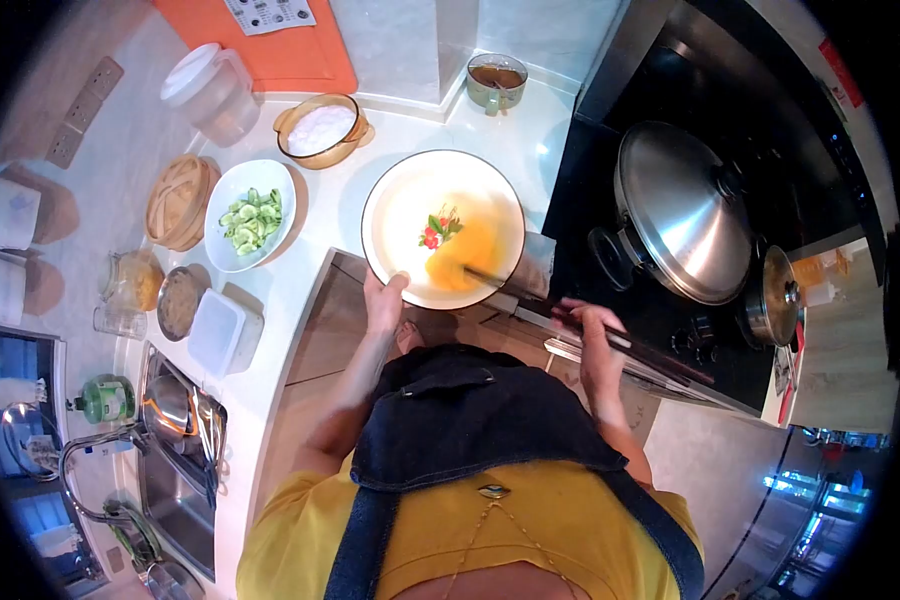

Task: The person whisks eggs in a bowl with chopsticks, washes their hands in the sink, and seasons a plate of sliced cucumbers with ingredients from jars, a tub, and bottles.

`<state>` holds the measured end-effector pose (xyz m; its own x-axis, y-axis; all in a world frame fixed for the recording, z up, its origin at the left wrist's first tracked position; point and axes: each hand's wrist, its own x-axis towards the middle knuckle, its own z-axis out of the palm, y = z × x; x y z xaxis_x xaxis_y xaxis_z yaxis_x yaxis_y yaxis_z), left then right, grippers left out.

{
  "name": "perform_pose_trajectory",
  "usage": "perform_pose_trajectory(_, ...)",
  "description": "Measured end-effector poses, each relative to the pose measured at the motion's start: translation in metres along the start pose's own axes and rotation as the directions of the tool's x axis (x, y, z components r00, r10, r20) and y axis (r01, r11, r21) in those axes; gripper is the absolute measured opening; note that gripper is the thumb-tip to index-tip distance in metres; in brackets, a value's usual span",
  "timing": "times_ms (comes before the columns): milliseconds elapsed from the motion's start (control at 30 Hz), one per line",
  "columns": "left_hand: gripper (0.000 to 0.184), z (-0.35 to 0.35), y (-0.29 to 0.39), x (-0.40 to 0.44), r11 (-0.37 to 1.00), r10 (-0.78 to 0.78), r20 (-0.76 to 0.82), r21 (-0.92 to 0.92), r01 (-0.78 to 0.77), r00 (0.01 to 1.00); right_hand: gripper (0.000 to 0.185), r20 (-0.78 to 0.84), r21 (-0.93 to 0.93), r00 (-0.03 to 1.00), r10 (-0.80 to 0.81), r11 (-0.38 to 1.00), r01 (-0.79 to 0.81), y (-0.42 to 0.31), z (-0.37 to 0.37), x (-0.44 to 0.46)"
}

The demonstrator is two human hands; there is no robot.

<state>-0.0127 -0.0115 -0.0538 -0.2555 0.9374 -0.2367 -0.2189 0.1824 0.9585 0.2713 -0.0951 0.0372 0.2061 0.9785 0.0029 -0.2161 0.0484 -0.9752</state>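
Observation:
A white enamel bowl [395, 205] with a dark rim and a painted red flower sits at the counter's front edge, tilted slightly towards me. Yellow beaten egg [448, 272] has pooled in its lower right part. My left hand [383, 303] grips the bowl's near left rim, thumb over the edge. Dark chopsticks [515, 290] are held in my right hand [592, 335], their tips in the egg. The right hand is somewhat blurred, and its fingers are wrapped round the sticks.
A lidded steel wok [680, 215] and smaller pot [773, 295] stand on the black stove at right. Left of the bowl are a rice-like white food dish [320, 130], sliced cucumber plate [251, 220], bamboo steamer [178, 203] and plastic box [220, 332]. A cup [496, 82] stands behind; the sink [180, 505] is lower left.

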Motion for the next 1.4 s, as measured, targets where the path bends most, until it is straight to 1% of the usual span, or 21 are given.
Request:
perform_pose_trajectory(33,0.046,0.007,0.009,-0.006,1.000,-0.003,-0.001,-0.001,0.003,1.000,0.016,-0.025,-0.016,0.998,-0.065,0.998,0.065,-0.008,0.005,0.005)
perform_pose_trajectory(133,0.049,0.031,0.028,-0.018,0.957,-0.062,0.096,-0.278,0.086,0.993,0.017,0.029,-0.209,0.977,-0.212,0.954,0.214,-0.029,0.013,0.016)
perform_pose_trajectory(267,0.048,0.031,0.011,-0.008,0.944,-0.128,0.262,-0.265,0.199,0.957,0.019,-0.026,-0.181,0.967,-0.253,0.953,0.245,-0.029,0.011,0.025)
perform_pose_trajectory(367,0.046,0.035,0.032,-0.019,0.921,-0.164,0.322,-0.289,0.262,0.932,0.018,0.002,-0.142,0.972,-0.234,0.962,0.232,-0.012,0.010,0.026)
perform_pose_trajectory(433,0.047,0.030,0.039,-0.018,0.922,-0.239,0.340,-0.216,0.322,0.910,0.018,0.167,-0.345,0.981,-0.102,0.926,0.155,-0.001,0.002,0.020)
perform_pose_trajectory(500,0.049,0.027,0.051,-0.019,0.916,-0.312,0.347,-0.138,0.377,0.885,0.020,0.043,-0.036,0.997,0.060,0.998,-0.058,0.003,0.002,0.015)
perform_pose_trajectory(567,0.049,0.025,0.065,-0.025,0.942,-0.313,0.291,-0.024,0.334,0.904,0.021,-0.101,0.152,0.994,-0.048,0.986,0.063,0.010,0.004,0.022)
perform_pose_trajectory(633,0.050,0.024,0.066,-0.026,0.950,-0.295,0.290,-0.013,0.312,0.910,0.021,-0.095,0.031,0.995,0.031,0.999,-0.028,0.035,0.000,0.017)
perform_pose_trajectory(700,0.050,0.021,0.066,-0.027,0.958,-0.275,0.285,0.002,0.287,0.918,0.020,0.097,-0.213,0.993,-0.064,0.974,0.083,0.043,-0.001,0.009)
perform_pose_trajectory(733,0.050,0.019,0.065,-0.028,0.963,-0.249,0.294,-0.024,0.268,0.923,0.019,0.010,0.108,1.000,0.017,0.994,-0.018,0.039,0.006,0.009)
perform_pose_trajectory(767,0.050,0.019,0.064,-0.028,0.967,-0.223,0.303,-0.052,0.250,0.927,0.020,-0.086,0.215,0.995,0.054,0.976,-0.035,0.038,0.007,0.013)
perform_pose_trajectory(867,0.050,0.018,0.066,-0.030,0.975,-0.199,0.269,-0.039,0.217,0.942,0.022,-0.168,0.171,0.986,-0.014,0.984,0.043,0.047,0.008,0.012)
perform_pose_trajectory(933,0.050,0.016,0.068,-0.029,0.974,-0.215,0.241,-0.013,0.225,0.946,0.023,0.077,0.293,0.993,0.088,0.950,-0.106,0.054,0.005,0.006)
perform_pose_trajectory(967,0.050,0.016,0.068,-0.029,0.971,-0.237,0.217,0.012,0.240,0.947,0.023,0.078,0.295,0.993,0.089,0.949,-0.108,0.054,0.004,0.008)
perform_pose_trajectory(1033,0.050,0.015,0.069,-0.030,0.973,-0.227,0.219,0.009,0.231,0.949,0.023,-0.154,0.407,0.987,0.056,0.913,0.011,0.048,0.003,0.014)
perform_pose_trajectory(1067,0.049,0.015,0.069,-0.031,0.976,-0.215,0.221,0.004,0.220,0.951,0.023,-0.182,0.348,0.983,0.020,0.936,0.045,0.063,-0.002,0.016)
perform_pose_trajectory(1100,0.049,0.015,0.068,-0.032,0.976,-0.215,0.222,0.003,0.220,0.951,0.022,-0.122,0.289,0.983,0.134,0.953,-0.094,0.064,-0.002,0.012)
perform_pose_trajectory(1200,0.049,0.014,0.067,-0.031,0.971,-0.231,0.227,0.000,0.237,0.946,0.021,0.040,0.332,0.989,0.144,0.931,-0.149,0.060,0.005,0.005)
perform_pose_trajectory(1267,0.049,0.013,0.063,-0.031,0.978,-0.201,0.228,-0.003,0.207,0.953,0.020,-0.173,0.380,0.981,0.089,0.925,-0.017,0.053,0.006,0.010)
perform_pose_trajectory(1300,0.049,0.013,0.062,-0.032,0.978,-0.204,0.230,-0.002,0.210,0.952,0.020,-0.176,0.379,0.980,0.091,0.925,-0.018,0.053,0.005,0.006)
perform_pose_trajectory(1400,0.049,0.013,0.064,-0.031,0.980,-0.191,0.246,-0.001,0.197,0.950,0.021,0.014,0.343,0.986,0.165,0.926,-0.160,0.056,0.009,-0.003)
